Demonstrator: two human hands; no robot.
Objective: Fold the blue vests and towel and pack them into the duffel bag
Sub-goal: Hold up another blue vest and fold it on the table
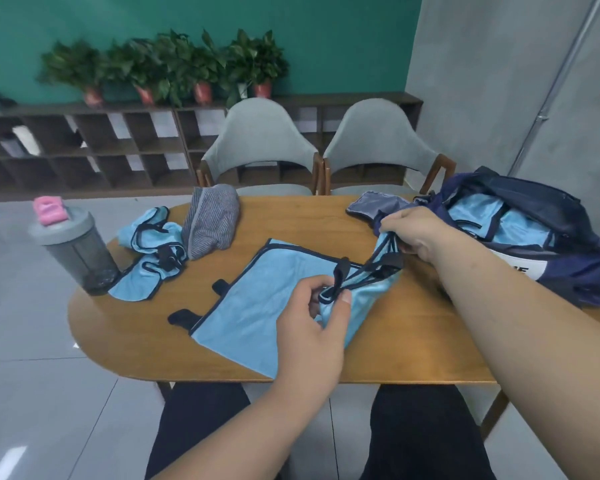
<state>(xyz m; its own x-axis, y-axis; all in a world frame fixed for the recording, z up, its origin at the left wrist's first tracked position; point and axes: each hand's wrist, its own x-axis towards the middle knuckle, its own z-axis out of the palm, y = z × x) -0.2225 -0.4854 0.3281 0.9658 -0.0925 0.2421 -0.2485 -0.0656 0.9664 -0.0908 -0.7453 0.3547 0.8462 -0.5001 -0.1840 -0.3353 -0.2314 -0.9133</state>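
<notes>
Dark-trousered legs [201, 431]: under the near edge of the oval wooden table [395, 344].

Left hand [312, 317]: over the table's near middle, thumb and fingers pinching the dark trim of a light-blue vest with navy edging [253, 299].

That vest: spread flat on the table's centre, its right end bunched and lifted.

Right hand [413, 233]: above the table's right-centre, fingers curled round the vest's dark straps.

Second light-blue vest [153, 251]: crumpled on the table's far left.

Grey shaker bottle with pink cap [73, 244]: at the table's left edge.

Grey striped folded towel [210, 225]: far edge, beside the crumpled vest.

Navy duffel bag [575, 268]: table's right end, open, light-blue fabric [520, 230] inside.

Two grey chairs [260, 143]: behind the table.
</notes>
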